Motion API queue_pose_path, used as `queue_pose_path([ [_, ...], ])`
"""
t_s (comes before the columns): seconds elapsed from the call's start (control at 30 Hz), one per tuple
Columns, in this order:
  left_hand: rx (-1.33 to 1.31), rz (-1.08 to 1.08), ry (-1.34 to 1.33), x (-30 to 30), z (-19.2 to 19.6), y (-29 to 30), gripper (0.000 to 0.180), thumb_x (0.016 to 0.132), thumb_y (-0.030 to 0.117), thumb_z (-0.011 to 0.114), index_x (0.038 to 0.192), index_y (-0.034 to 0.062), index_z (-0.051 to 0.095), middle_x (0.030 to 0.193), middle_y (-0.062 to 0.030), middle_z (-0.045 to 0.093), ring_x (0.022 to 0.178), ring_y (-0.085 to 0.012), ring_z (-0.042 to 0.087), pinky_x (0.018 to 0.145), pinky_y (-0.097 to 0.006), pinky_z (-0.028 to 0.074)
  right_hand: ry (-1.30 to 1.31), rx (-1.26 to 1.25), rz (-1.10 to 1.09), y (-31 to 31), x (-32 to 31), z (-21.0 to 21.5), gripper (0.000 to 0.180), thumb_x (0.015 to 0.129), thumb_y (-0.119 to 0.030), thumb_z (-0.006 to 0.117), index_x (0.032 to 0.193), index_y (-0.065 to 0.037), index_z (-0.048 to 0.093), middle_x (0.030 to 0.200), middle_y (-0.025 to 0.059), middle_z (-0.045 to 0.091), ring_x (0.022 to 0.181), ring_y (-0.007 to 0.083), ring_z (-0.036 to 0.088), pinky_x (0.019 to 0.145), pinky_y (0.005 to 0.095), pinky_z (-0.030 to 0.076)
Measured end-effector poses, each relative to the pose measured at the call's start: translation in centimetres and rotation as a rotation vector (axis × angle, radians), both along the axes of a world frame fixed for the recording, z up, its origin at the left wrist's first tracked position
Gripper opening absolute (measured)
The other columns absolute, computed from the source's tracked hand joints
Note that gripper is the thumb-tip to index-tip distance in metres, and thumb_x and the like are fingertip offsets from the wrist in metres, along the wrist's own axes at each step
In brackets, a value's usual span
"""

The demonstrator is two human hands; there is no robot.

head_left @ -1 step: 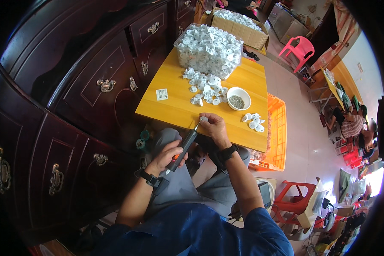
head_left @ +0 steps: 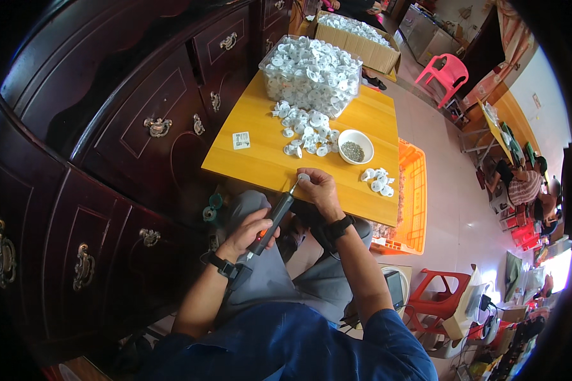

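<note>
My left hand (head_left: 251,235) is wrapped round a dark electric screwdriver (head_left: 276,217), which slants up and away toward the table's near edge. Its thin bit ends at a small round white plastic part (head_left: 304,178). That part is pinched between the fingertips of my right hand (head_left: 322,190), just over the near edge of the yellow table (head_left: 248,162). Beyond my hands lies a loose heap of similar white parts (head_left: 311,132). A white bowl (head_left: 356,136) of small metal pieces, seemingly screws, stands to its right. A smaller group of white parts (head_left: 379,182) lies nearer the right edge.
A clear bin (head_left: 279,86) piled with white parts stands at the table's far end, with a cardboard box (head_left: 356,47) behind it. An orange crate (head_left: 416,216) is beside the table on the right. Dark drawers (head_left: 140,127) line the left. People sit far right.
</note>
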State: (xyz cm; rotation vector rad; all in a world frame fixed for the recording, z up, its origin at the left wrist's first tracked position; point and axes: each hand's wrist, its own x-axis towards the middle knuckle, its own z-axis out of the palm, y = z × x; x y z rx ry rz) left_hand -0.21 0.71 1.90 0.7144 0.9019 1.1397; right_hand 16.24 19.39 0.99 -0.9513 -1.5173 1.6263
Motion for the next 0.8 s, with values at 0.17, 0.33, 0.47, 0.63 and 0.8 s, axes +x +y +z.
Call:
queue_pose_path([
  [0.17, 0.000, -0.001, 0.000, -0.1, -0.1, 0.0, 0.023, 0.096, 0.024, 0.048, 0.109, 0.0057, 0.053, 0.087, -0.0085, 0.063, 0.066, -0.0146, 0.060, 0.061, -0.028, 0.052, 0.007, 0.004, -0.002, -0.2, -0.1, 0.1, 0.020, 0.089, 0.000, 0.069, 0.109, 0.001, 0.070, 0.096, 0.0020, 0.071, 0.084, 0.0069, 0.065, 0.076, 0.0214, 0.053],
  [0.33, -0.002, -0.003, -0.009, 0.1, 0.2, 0.0, 0.024, 0.096, 0.024, 0.049, 0.112, 0.0061, 0.052, 0.086, -0.0077, 0.063, 0.066, -0.0137, 0.060, 0.061, -0.027, 0.052, 0.011, 0.023, -0.012, -0.2, 0.1, -0.1, 0.020, 0.089, -0.001, 0.070, 0.109, 0.001, 0.070, 0.095, 0.0022, 0.072, 0.083, 0.0065, 0.065, 0.076, 0.0212, 0.053],
  [0.47, 0.001, -0.002, -0.011, 0.0, 0.1, 0.0, 0.025, 0.096, 0.025, 0.050, 0.114, 0.0064, 0.052, 0.085, -0.0069, 0.063, 0.065, -0.0128, 0.061, 0.060, -0.026, 0.052, 0.012, 0.035, -0.012, -0.3, 0.0, -0.2, 0.019, 0.089, -0.001, 0.069, 0.108, 0.000, 0.071, 0.095, 0.0022, 0.072, 0.083, 0.0064, 0.064, 0.076, 0.0214, 0.053],
  [0.63, 0.008, -0.002, -0.009, 0.1, 0.4, -0.1, 0.025, 0.096, 0.024, 0.050, 0.114, 0.0061, 0.052, 0.085, -0.0069, 0.062, 0.065, -0.0129, 0.060, 0.060, -0.026, 0.052, 0.008, 0.084, -0.020, -0.5, -0.1, -0.4, 0.018, 0.089, 0.000, 0.069, 0.106, -0.001, 0.072, 0.094, 0.0016, 0.072, 0.082, 0.0066, 0.064, 0.075, 0.0216, 0.052],
  [0.8, 0.007, 0.004, 0.020, 0.4, 0.9, -0.1, 0.023, 0.094, 0.023, 0.050, 0.108, 0.0049, 0.052, 0.085, -0.0084, 0.063, 0.064, -0.0144, 0.060, 0.059, -0.028, 0.051, -0.005, 0.142, -0.027, -0.2, 0.0, -1.5, 0.019, 0.088, 0.001, 0.069, 0.106, -0.001, 0.072, 0.092, 0.0014, 0.071, 0.081, 0.0067, 0.064, 0.074, 0.0219, 0.052],
])
